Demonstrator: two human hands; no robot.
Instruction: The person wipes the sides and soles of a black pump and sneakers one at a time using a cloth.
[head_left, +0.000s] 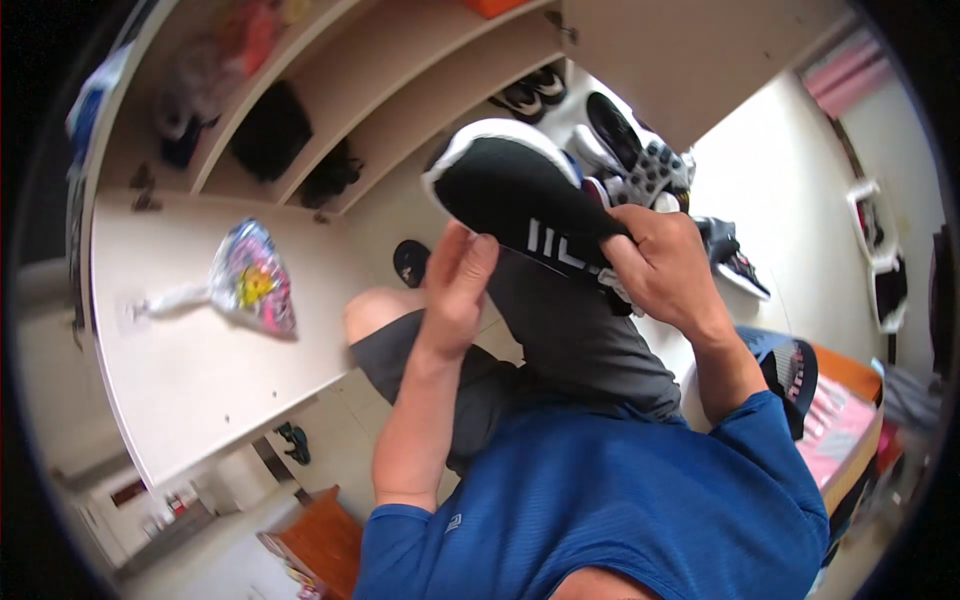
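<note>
A black knit sneaker (510, 184) with a white sole edge and white lettering is held up above my knees. My right hand (664, 262) grips it at its collar end. The thumb and fingers of my left hand (457, 292) are at its lower edge, near the toe half. A crumpled white piece (619, 289) hangs just below my right hand; I cannot tell what it is. Behind the sneaker, partly hidden by it, several shoes lie heaped on the floor, among them a dark shoe (611, 127) and a dotted grey item (656, 172).
An open cabinet with shelves (420, 82) stands ahead, black shoes (529, 94) below it. On its left door (172, 375) hangs a plastic bag (255, 281) of colourful things. Its right door (675, 60) is swung out. A cap (795, 379) lies at right, near another sneaker (739, 274).
</note>
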